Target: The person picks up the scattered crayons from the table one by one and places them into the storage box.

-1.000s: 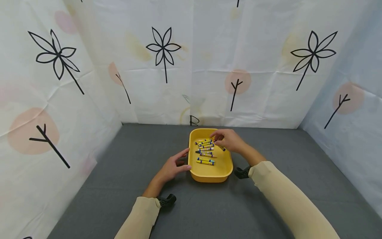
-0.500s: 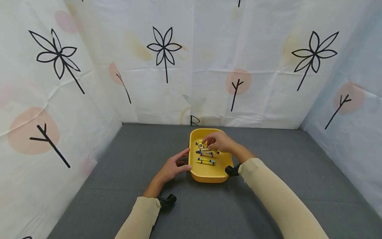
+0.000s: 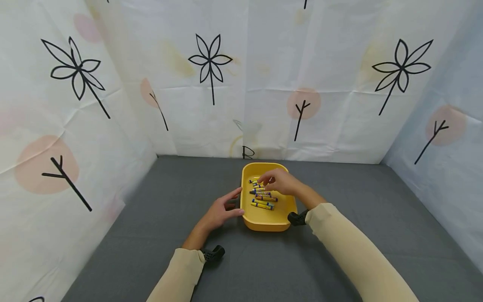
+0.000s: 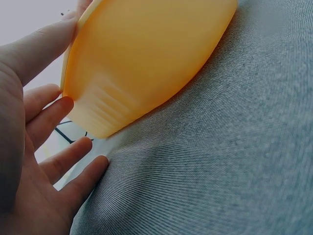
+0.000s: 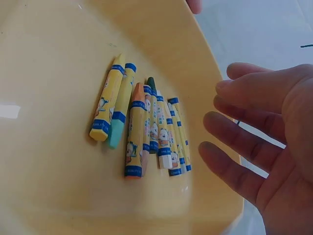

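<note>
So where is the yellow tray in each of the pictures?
Head view: the yellow tray sits mid-table, between both hands.
Left wrist view: its outer wall fills the top left, by the left hand.
Right wrist view: its inside fills the left.
Shared landmark: the grey table cloth.

Under my right hand lies a yellow tray, a shallow oblong dish with rounded corners, sitting flat on the grey cloth. Just below my spread fingertips rests a cluster of crayons, each in a yellow paper wrap with blue bands, lying side by side and touching. I count about eight, though the packed ones are hard to separate. An orange one sits mid-cluster; a yellow and a pale green one lie farthest from my fingers. My left hand touches the tray's outer wall, fingers straight.
</note>
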`<action>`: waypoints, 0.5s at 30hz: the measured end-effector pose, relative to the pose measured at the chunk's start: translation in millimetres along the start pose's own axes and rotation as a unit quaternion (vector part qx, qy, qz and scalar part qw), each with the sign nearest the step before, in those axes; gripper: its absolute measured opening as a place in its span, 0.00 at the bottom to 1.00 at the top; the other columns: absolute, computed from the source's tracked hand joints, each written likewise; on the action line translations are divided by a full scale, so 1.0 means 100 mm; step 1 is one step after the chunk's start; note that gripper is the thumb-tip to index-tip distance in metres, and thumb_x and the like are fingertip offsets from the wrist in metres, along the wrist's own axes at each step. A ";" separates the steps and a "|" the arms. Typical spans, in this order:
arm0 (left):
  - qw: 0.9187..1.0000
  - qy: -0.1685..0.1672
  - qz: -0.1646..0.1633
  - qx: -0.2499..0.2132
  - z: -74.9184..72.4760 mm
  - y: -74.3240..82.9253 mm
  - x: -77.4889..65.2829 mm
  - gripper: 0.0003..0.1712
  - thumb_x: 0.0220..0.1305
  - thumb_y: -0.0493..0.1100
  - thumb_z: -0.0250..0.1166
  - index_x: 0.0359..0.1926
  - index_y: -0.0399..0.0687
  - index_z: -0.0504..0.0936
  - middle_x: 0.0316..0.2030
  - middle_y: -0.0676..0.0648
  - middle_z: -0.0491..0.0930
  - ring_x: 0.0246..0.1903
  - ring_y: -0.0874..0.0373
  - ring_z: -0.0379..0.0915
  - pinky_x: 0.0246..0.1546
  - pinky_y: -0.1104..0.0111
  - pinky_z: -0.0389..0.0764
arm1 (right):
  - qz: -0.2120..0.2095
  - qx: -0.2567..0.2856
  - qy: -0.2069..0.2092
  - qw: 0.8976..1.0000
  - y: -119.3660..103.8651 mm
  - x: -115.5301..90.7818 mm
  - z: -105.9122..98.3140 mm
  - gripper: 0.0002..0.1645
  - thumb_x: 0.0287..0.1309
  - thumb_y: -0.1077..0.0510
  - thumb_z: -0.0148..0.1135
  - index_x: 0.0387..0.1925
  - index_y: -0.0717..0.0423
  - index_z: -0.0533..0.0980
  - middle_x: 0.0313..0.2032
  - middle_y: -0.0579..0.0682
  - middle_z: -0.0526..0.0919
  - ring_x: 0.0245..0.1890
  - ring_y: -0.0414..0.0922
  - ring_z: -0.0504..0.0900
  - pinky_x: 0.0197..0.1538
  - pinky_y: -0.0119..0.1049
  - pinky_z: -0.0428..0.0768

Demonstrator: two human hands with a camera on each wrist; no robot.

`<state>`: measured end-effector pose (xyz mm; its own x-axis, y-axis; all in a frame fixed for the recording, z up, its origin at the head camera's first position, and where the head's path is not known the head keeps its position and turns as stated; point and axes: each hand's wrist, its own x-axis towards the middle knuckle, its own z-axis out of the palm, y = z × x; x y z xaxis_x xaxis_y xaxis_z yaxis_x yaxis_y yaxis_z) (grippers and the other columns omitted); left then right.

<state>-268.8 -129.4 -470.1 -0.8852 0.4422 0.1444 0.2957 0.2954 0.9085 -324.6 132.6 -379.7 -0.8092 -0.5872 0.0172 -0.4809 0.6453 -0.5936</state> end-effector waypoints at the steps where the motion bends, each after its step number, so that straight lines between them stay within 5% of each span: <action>1: 1.000 -0.001 0.002 -0.003 0.00 0.01 0.00 0.41 0.65 0.41 0.66 0.75 0.49 0.57 0.72 0.42 0.56 0.66 0.37 0.59 0.61 0.44 0.65 | 0.005 0.001 0.011 1.000 0.00 -0.02 -0.01 0.16 0.60 0.67 0.64 0.50 0.60 0.81 0.41 0.55 0.83 0.39 0.48 0.79 0.43 0.41 0.80; 9: 1.000 0.004 -0.004 0.007 -0.04 0.03 -0.02 0.42 0.63 0.42 0.67 0.75 0.52 0.59 0.72 0.48 0.58 0.68 0.44 0.58 0.63 0.48 0.65 | 0.026 0.023 0.100 0.994 0.07 -0.25 -0.10 0.12 0.62 0.64 0.63 0.47 0.59 0.82 0.39 0.52 0.82 0.39 0.51 0.79 0.42 0.43 0.80; 15: 1.000 0.005 -0.002 0.022 -0.10 0.02 -0.03 0.41 0.62 0.47 0.69 0.73 0.56 0.63 0.70 0.50 0.62 0.66 0.47 0.62 0.62 0.51 0.68 | 0.033 0.060 0.192 0.979 0.22 -0.48 -0.10 0.12 0.63 0.63 0.61 0.48 0.62 0.80 0.42 0.55 0.82 0.38 0.50 0.79 0.37 0.40 0.80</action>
<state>-269.3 -138.5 -465.2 -0.8903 0.4318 0.1447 0.3068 0.3341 0.8912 -299.2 179.7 -385.6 -0.9156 -0.3042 0.2629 -0.3985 0.6004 -0.6934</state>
